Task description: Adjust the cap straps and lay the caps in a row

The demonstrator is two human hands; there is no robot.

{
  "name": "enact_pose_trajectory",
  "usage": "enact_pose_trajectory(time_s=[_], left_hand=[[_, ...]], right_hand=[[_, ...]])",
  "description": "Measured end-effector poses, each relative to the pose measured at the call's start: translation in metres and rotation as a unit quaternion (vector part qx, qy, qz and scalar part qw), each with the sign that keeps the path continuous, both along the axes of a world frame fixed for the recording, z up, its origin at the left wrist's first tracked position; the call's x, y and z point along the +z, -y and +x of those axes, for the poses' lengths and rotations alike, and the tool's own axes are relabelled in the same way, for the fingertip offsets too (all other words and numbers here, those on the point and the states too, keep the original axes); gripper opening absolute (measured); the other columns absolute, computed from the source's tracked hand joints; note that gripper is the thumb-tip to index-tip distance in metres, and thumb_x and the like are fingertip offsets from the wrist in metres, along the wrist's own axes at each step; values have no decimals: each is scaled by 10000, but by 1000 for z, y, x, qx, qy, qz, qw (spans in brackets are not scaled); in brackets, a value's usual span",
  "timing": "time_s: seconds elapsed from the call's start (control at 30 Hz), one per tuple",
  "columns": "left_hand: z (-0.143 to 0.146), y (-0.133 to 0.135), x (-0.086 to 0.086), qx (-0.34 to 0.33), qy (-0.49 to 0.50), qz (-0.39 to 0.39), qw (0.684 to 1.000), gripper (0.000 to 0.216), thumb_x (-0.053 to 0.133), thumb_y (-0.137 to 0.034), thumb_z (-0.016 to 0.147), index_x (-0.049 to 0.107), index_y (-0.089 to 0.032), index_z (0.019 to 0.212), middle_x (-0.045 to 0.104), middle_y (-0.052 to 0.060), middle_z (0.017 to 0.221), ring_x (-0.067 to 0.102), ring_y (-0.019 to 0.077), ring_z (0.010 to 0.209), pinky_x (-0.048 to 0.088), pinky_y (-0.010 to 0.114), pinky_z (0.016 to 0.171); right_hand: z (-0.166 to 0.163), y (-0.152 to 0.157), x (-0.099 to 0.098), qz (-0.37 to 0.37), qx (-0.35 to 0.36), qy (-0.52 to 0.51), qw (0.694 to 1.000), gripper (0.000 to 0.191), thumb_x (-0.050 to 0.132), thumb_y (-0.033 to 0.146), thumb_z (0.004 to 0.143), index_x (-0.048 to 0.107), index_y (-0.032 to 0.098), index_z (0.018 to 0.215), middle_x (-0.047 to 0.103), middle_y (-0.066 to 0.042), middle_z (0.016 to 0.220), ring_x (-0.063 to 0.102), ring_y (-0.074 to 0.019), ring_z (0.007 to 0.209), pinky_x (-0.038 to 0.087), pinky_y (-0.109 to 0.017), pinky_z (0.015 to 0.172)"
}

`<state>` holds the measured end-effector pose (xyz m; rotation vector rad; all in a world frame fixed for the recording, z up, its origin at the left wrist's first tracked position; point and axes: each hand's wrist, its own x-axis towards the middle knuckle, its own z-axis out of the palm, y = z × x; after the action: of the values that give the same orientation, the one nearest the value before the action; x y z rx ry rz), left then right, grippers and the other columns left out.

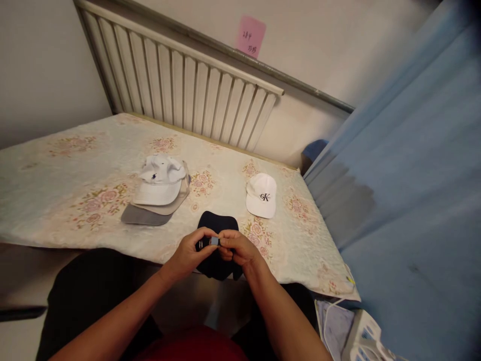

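Observation:
A dark baseball cap [218,223] is at the front edge of the bed, right in front of me. My left hand [191,251] pinches its back strap between thumb and finger, beside a small metal buckle [214,241]. From the other side, my right hand [238,246] grips the strap close to that buckle, fingers curled. To the left lies a stack of caps: a white cap [161,175] on top, a beige cap [176,203] under it and a grey cap [146,215] at the bottom. A white cap with black letters [262,195] rests by itself on the right.
A floral sheet [221,163] covers the bed. Behind it, a white radiator [180,75] runs along the wall, with a pink note [251,36] above. A blue curtain [398,175] hangs at the right, and a white appliance [364,336] stands at lower right.

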<state>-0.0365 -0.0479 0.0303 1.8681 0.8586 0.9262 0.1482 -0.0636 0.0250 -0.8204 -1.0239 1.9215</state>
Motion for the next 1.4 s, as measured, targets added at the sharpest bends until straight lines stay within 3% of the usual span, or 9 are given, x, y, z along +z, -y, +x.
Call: enact_pose_trajectory(time_s=[0.4,0.93,1.2,1.4], left_hand=[[2,0,0,6,4,5,1000,160,614,-288,793,605,-199,925,634,7,847,579,157,797,448,273,745],[1,3,1,-1,-4,17,1000,146,593,-306,808,604,-196,904,639,14,832,579,162,788,447,281,736],[-2,2,-2,12,1,2,1000,146,586,-308,815,601,-198,910,639,9,837,585,158,790,449,273,741],[-1,4,-2,15,-2,0,1000,140,590,-291,809,606,-197,912,642,11,841,581,157,786,447,274,734]], right_hand=[[-3,4,0,-6,-27,-2,1000,279,756,368,677,577,162,734,424,99,430,269,-37,379,156,-207,406],[-3,2,5,1,-6,73,997,285,749,376,685,563,160,678,421,98,418,281,-41,381,184,-202,405],[2,3,8,33,-54,106,992,274,713,375,698,643,143,826,549,48,552,436,-67,470,316,-205,476],[4,4,7,22,-68,129,989,201,715,313,675,612,144,711,562,41,539,464,-70,473,328,-206,494]])
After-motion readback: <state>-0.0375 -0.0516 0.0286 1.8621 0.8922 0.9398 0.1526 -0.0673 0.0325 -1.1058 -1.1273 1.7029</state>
